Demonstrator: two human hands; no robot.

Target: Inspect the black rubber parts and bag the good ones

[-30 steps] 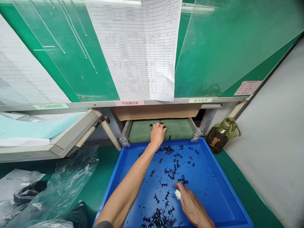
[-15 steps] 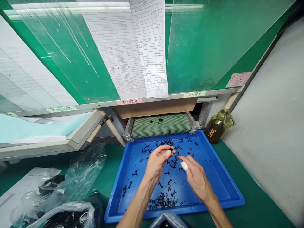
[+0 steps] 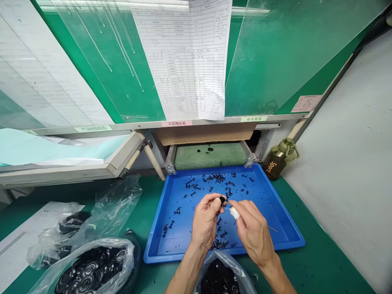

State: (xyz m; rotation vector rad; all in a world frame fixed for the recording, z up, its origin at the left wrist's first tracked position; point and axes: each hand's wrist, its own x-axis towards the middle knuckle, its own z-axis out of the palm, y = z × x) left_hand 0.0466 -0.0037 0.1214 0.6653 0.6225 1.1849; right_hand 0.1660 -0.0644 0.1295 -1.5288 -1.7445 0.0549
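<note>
Above the blue tray, my left hand pinches a small round black part between thumb and fingertips. My right hand is closed just to the right, its fingertips close to that part. A thin rod-like tool runs through the right hand and sticks out behind it; its tip is hard to make out. White wrapping covers the right thumb. Many tiny black scraps lie scattered in the tray under both hands.
An open plastic bag of black round parts stands at the left; another bag is at front centre. Behind the tray is a green conveyor belt. A bottle stands at the tray's right rear corner. Papers hang on the green board.
My view has shifted, bringing more of the front bags into sight. My hands have come closer together, and the right fingertips are now nearer the black part in my left hand.
</note>
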